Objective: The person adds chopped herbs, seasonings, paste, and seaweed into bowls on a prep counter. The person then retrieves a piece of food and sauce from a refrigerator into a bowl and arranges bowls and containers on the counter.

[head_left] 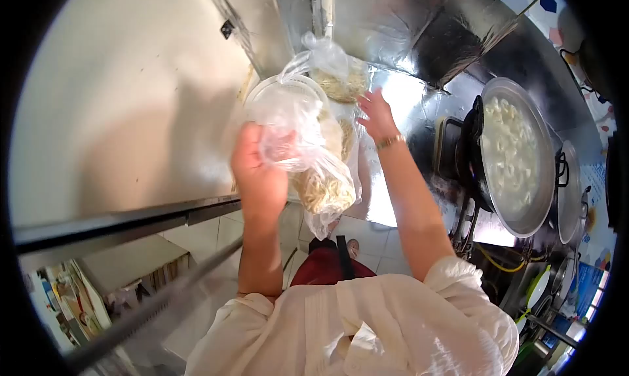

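Observation:
My left hand is closed around the gathered top of a clear plastic bag. Pale, noodle-like strands fill the lower part of this bag, which hangs below and to the right of the hand. To the right, my right hand is raised over the shiny counter, fingers apart and holding nothing. A second clear bag with similar strands lies at the back of the counter. Partly hidden behind the held bag is a white round basket, and more bagged strands show beside it.
On the right, a large metal pan of pale pieces in cloudy liquid sits over the stove. A round metal lid or pan is beyond it. A pale panel stands at the left, with a metal rail below.

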`<state>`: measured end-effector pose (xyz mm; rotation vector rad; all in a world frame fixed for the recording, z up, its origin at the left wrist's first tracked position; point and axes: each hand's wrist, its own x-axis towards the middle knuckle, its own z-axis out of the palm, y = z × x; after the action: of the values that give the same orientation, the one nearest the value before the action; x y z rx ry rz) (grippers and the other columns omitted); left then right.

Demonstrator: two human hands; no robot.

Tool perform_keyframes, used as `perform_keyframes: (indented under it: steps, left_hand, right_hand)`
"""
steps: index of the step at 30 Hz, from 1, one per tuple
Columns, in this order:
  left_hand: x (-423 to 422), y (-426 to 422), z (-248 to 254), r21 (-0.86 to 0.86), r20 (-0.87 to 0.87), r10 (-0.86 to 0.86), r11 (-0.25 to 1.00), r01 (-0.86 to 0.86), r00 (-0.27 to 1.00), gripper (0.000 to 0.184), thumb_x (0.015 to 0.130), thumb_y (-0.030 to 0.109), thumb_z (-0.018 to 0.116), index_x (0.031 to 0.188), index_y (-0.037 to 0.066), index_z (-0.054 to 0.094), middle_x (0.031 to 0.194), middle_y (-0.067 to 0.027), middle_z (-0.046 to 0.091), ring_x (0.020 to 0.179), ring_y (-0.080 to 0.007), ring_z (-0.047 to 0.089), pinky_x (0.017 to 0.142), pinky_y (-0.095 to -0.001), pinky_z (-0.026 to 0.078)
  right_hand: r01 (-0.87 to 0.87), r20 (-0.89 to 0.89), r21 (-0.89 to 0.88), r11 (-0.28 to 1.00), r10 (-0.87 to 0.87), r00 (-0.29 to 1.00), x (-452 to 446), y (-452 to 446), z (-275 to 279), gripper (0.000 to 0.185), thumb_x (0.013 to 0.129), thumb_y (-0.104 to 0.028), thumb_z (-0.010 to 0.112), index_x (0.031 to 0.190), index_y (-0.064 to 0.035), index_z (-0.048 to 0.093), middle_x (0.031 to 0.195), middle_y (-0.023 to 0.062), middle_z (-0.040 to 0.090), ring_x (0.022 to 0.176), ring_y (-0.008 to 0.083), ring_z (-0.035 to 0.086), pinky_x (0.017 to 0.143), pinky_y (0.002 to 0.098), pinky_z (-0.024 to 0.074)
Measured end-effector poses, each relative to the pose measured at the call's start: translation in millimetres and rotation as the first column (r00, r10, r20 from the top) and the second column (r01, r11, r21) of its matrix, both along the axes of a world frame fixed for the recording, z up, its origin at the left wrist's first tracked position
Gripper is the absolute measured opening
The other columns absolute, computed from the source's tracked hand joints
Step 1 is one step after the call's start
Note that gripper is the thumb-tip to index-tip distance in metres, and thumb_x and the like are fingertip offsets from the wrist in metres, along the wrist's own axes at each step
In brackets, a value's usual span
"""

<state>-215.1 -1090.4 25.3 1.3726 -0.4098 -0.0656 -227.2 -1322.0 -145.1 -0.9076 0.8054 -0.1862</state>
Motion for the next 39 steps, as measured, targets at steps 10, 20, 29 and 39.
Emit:
perform_keyframes:
  steps: [10, 20, 29, 39]
  left_hand:
    - [-70, -15, -141, 0.601, -0.065, -0.301, 0.75, 0.278, 0.952, 0.018, 0.082, 0.012, 0.042, 0.096, 0.002, 0.046, 0.092, -0.0135, 0.053, 0.082, -0.0232, 0.05, 0.076, -0.0377, 0.039]
    - [-270, 296, 80, 0.209, 0.788, 0.165, 0.834, -0.511, 0.593, 0.018, 0.07, -0.001, 0.06, 0.087, -0.002, 0.055, 0.09, -0.0142, 0.058, 0.083, -0.0263, 0.058, 0.068, -0.0342, 0.048]
    - [-157, 565, 113, -0.276, 0.095, 0.865, 0.499, -0.822, 0.493, 0.053, 0.072, -0.001, 0.05, 0.124, -0.001, 0.037, 0.059, -0.0038, 0.049, 0.048, -0.0083, 0.046, 0.042, -0.0208, 0.036]
    - [32, 693, 240, 0.26, 0.178, 0.716, 0.628, -0.734, 0.675, 0.081, 0.065, -0.007, 0.045, 0.136, 0.01, 0.01, 0.063, -0.0162, 0.057, 0.043, -0.0222, 0.057, 0.032, -0.0296, 0.042]
  right_hand:
    - [-0.179, 0.22, -0.218, 0.959, 0.227, 0.949, -123, 125, -76, 0.062, 0.086, -0.038, 0.044, 0.134, -0.0116, 0.017, 0.132, 0.0114, 0.032, 0.118, 0.0226, 0.037, 0.094, 0.0376, 0.0342]
    - [-0.306, -0.2, -0.543, 0.782, 0.234, 0.952, -122, 113, -114, 0.072, 0.073, -0.027, 0.06, 0.121, 0.012, 0.023, 0.114, 0.0144, 0.048, 0.101, 0.026, 0.049, 0.084, 0.0376, 0.0427]
    - [-0.569, -0.666, -0.644, 0.512, -0.009, 0.746, -148, 201, -79, 0.046, 0.068, -0.016, 0.052, 0.111, -0.0016, 0.048, 0.115, 0.0174, 0.048, 0.094, 0.0338, 0.052, 0.073, 0.0419, 0.0458]
    - [-0.257, -0.341, -0.753, 0.606, -0.025, 0.94, -168, 306, -76, 0.049, 0.074, -0.024, 0.056, 0.117, -0.0031, 0.044, 0.113, 0.0152, 0.049, 0.098, 0.0246, 0.051, 0.08, 0.0356, 0.0428]
